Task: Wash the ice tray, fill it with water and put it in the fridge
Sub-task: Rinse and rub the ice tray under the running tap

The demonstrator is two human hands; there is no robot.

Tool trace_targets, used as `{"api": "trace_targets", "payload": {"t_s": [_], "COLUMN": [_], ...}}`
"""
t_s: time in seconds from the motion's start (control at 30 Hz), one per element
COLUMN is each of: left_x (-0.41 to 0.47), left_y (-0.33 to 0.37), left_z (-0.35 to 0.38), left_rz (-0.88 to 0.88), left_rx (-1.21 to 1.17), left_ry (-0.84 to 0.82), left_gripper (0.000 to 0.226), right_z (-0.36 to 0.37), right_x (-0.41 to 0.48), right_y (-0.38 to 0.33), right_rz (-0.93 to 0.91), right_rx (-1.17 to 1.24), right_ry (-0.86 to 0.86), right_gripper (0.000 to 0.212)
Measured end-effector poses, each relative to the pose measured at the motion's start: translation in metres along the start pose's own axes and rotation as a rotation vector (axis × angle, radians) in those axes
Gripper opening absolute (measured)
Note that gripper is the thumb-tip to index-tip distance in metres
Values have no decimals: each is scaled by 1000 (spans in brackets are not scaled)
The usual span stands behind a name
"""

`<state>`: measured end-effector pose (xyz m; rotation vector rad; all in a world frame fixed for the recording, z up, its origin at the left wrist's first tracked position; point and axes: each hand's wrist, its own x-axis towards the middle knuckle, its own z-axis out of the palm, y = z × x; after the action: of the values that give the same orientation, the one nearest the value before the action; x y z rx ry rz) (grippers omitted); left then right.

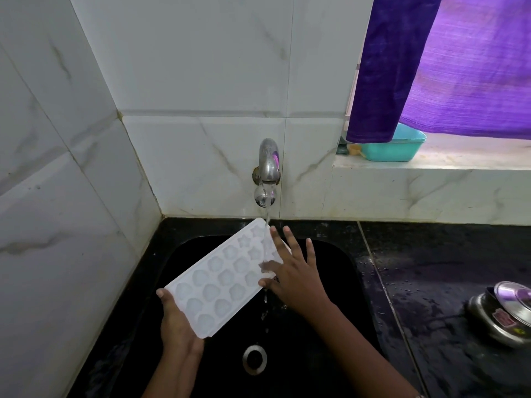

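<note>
Running from the tap (267, 168), water (266, 239) strikes the white ice tray (221, 278), held tilted above the black sink (330, 282). The left hand (179, 326) has its grip clenched on the tray's near end; the right hand (293, 275) rests released, fingers spread, against the far side beneath the tap.

The right hand (290, 271) covers the right edge of the ice tray (221, 280); its near corner hides the left hand's (175, 320) fingers. Steel pot (501, 317) at the counter's right edge is cut off. The purple curtain (431, 67) hides part of the teal tub (402, 147).
</note>
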<state>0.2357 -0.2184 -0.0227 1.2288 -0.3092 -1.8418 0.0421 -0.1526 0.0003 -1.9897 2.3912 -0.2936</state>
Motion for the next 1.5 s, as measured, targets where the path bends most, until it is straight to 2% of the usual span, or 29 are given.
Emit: {"api": "trace_targets", "payload": {"t_s": [0.2, 0.33, 0.47, 0.67, 0.83, 0.97, 1.07, 1.2, 1.33, 1.43, 1.5], "left_x": [1, 0, -1, 1, 2, 1, 5, 5, 3, 8, 14], "left_y": [9, 7, 9, 9, 11, 8, 9, 11, 9, 12, 12], "left_z": [2, 4, 8, 5, 9, 9, 10, 11, 6, 5, -1], "left_rz": [24, 34, 78, 25, 78, 66, -2, 32, -4, 50, 108], "left_rx": [10, 34, 34, 14, 62, 36, -3, 24, 8, 65, 159], "left_ry": [-42, 8, 0, 9, 37, 67, -19, -10, -37, 6, 51], "left_gripper": [73, 72, 65, 68, 67, 63, 72, 68, 70, 68, 74], "right_z": [3, -1, 0, 2, 4, -2, 1, 0, -3, 1, 2], "right_x": [-3, -3, -2, -4, -1, -1, 0, 3, 2, 0, -1], "right_y": [-4, -5, -7, -9, -8, -5, -10, -9, -11, -19, -20], "right_rz": [-21, 19, 23, 58, 25, 63, 75, 64, 101, 105, 85], "right_rx": [21, -4, 44, 27, 41, 27, -3, 34, 12, 45, 39], "right_ry": [-13, 36, -9, 76, 12, 69, 24, -49, -34, -59, -69], "right_gripper": [39, 40, 38, 37, 36, 36, 37, 37, 37, 34, 33]}}
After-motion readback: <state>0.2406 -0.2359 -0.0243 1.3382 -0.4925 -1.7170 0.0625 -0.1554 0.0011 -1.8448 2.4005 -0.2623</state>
